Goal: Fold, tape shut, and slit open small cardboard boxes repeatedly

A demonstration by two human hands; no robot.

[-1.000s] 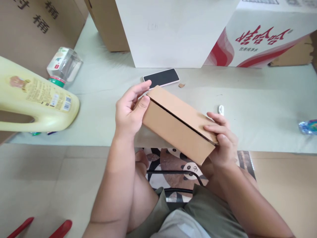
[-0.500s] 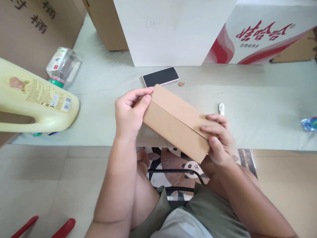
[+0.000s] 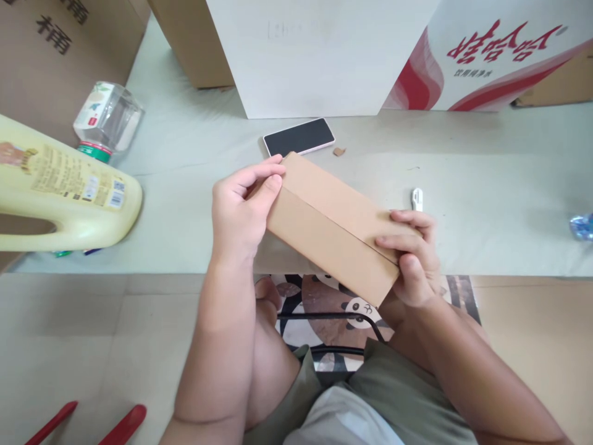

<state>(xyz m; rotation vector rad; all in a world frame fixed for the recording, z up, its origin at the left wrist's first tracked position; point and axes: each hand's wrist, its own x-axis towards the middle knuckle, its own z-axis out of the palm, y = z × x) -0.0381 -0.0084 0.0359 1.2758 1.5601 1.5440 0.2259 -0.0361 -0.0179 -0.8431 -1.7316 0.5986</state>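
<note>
Cardboard box [image 3: 319, 250], its gaping seam [image 3: 340, 225] narrowed since a second ago, hands [image 3: 241, 213] gripping opposite ends

We hold the small box [image 3: 333, 228] between our left hand [image 3: 243, 210] at its farther end and our right hand [image 3: 414, 253] at its nearer end, over the front edge of the table [image 3: 500, 161]. Just behind its left end we have the phone [image 3: 299, 137], with a scrap [image 3: 340, 151] to the phone's right. A small tool [image 3: 417, 199] lies just behind our right hand; a wrapper [image 3: 582, 227] is at the far right. Well to our left are the jug [image 3: 69, 191], a bottle [image 3: 109, 117] behind it and a large carton [image 3: 97, 40] behind both. Behind the phone stands the tall box [image 3: 315, 68], between a second carton [image 3: 194, 43] on its left and a third carton [image 3: 486, 62] on its right.
</note>
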